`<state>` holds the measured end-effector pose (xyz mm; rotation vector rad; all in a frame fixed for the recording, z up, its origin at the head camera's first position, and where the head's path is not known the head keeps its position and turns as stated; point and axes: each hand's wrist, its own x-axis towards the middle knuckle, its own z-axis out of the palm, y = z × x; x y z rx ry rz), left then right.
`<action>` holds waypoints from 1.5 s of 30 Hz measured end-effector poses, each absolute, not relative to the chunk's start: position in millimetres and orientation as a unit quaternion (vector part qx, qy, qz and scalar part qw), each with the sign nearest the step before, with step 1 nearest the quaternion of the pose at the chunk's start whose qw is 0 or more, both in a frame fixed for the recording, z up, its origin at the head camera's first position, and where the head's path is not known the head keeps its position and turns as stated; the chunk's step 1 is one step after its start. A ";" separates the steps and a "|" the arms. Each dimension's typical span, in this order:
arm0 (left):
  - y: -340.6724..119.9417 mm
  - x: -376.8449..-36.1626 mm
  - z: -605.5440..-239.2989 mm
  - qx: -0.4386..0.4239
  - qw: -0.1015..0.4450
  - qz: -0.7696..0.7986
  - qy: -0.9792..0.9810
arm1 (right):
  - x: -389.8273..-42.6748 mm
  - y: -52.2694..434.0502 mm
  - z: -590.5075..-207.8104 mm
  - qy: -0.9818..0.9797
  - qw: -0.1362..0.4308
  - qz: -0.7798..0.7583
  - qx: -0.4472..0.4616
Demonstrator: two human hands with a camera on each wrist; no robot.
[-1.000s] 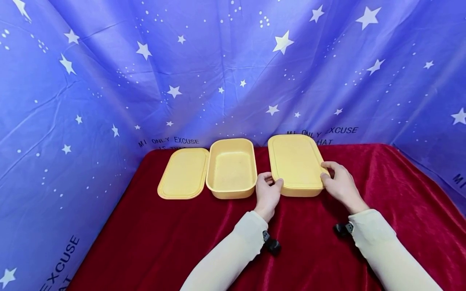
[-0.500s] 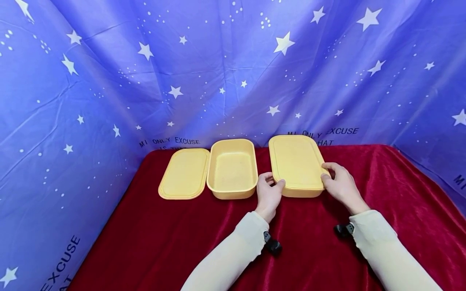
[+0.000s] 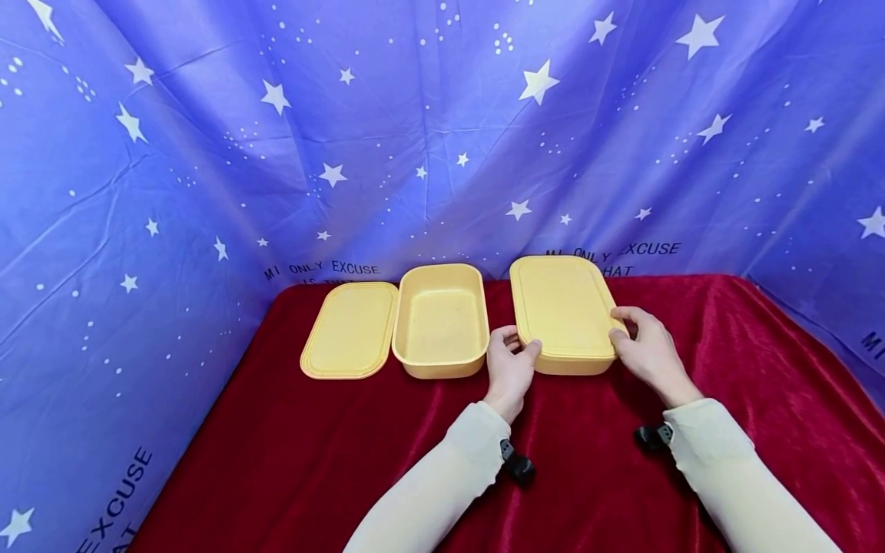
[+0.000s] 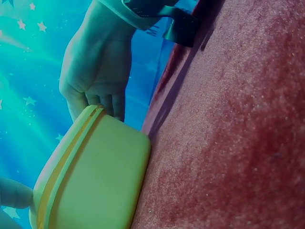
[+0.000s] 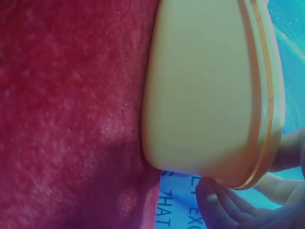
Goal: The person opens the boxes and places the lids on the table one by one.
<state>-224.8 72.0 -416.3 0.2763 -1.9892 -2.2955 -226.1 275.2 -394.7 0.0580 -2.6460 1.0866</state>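
- Head view: lidded yellow container [image 3: 563,313] on the red velvet cloth [image 3: 332,461], at about 1 o'clock from table centre. Left hand [image 3: 509,367] at its near-left corner, thumb and fingers curled onto the lid rim. Right hand [image 3: 643,347] at its near-right corner, fingertips on the lid edge, thumb under the rim. Both hands part closed, gripping the same box from opposite sides.
- Head view, step judged: lid being seated or prised at the near edge; lid looks flat and flush all round. Next move calls for even pressure or pull at both corners, box kept flat on the cloth.
- Head view, surroundings: open yellow container [image 3: 440,319] just to the left, at 12 o'clock, apart from the left hand by a narrow gap. Loose yellow lid [image 3: 350,329] at 11 o'clock, touching or slightly under the open box's rim. Blue star-print backdrop [image 3: 207,153] behind. Open box stands closest to the left hand's knuckles; little side room there.
- Left wrist view: lidded box wall [image 4: 95,176] with rim band; opposite hand [image 4: 95,67] curled over the far rim, fingertips on the lid edge. One fingertip of the near hand at 8 o'clock.
- Right wrist view: box underside and rim [image 5: 205,95] resting on the cloth; fingers [image 5: 224,205] at 5 o'clock, curled under the rim.
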 end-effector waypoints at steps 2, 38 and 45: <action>71.8 -224.9 -416.4 0.092 0.044 -0.752 -0.651 | -226.2 275.0 -394.2 -0.915 0.141 0.377 0.020; 72.6 -224.3 -415.4 0.097 0.045 -0.758 -0.643 | -225.7 274.8 -392.4 -0.922 0.134 0.363 0.024; 73.1 -224.4 -415.1 0.096 0.047 -0.767 -0.632 | -221.6 269.2 -388.8 -0.918 0.193 0.344 0.051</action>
